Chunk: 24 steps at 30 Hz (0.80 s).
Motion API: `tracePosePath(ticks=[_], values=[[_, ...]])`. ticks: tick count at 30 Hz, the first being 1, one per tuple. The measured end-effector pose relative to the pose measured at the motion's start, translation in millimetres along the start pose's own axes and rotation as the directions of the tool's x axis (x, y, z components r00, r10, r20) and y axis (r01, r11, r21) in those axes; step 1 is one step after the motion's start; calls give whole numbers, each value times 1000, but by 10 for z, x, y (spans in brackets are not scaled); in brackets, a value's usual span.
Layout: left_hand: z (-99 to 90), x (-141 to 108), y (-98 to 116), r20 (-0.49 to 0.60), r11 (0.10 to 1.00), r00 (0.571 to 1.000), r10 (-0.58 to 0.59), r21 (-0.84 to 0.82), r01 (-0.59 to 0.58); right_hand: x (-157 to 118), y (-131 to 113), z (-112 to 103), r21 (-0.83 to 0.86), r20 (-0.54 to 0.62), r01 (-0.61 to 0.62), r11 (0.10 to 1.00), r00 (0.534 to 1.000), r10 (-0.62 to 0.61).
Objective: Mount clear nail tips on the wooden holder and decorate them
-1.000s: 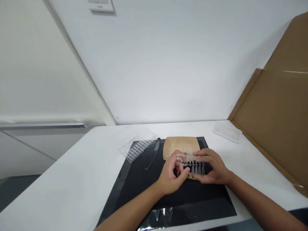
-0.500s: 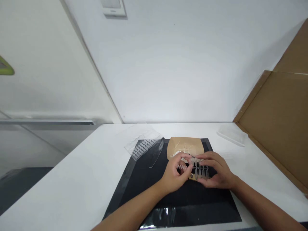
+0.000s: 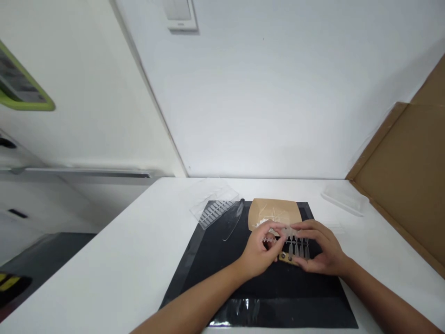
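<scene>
Head view, near to far: over the black mat, my left hand pinches the clear strip between bent fingertips; my right hand grips its other end, near the tan tray.

The tabletop is white, the mat black with a greyer, shinier border. The tray is plain tan, its scraps whitish; the box is a deeper brown. The tips are translucent grey, the strip yellowish brown with dark round spots. Pale bars pattern the clear sheet. The frame is lime green.
</scene>
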<state>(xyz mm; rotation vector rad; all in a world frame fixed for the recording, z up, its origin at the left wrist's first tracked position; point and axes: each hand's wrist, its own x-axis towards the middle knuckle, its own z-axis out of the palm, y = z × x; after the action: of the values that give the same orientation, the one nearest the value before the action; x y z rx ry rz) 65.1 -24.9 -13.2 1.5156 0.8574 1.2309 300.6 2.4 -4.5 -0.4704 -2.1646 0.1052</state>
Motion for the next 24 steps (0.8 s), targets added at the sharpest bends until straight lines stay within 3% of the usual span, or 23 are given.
tracePosePath(ticks=[13,24], values=[[19,2,-12,-15,1000,1000,-19,-10,19,-42,38,-14,45,71,-47,998,997,44],[-20,20,-8,6,986,990,144,79,-144,-22,41,-17,66,75,-48,997,996,43]])
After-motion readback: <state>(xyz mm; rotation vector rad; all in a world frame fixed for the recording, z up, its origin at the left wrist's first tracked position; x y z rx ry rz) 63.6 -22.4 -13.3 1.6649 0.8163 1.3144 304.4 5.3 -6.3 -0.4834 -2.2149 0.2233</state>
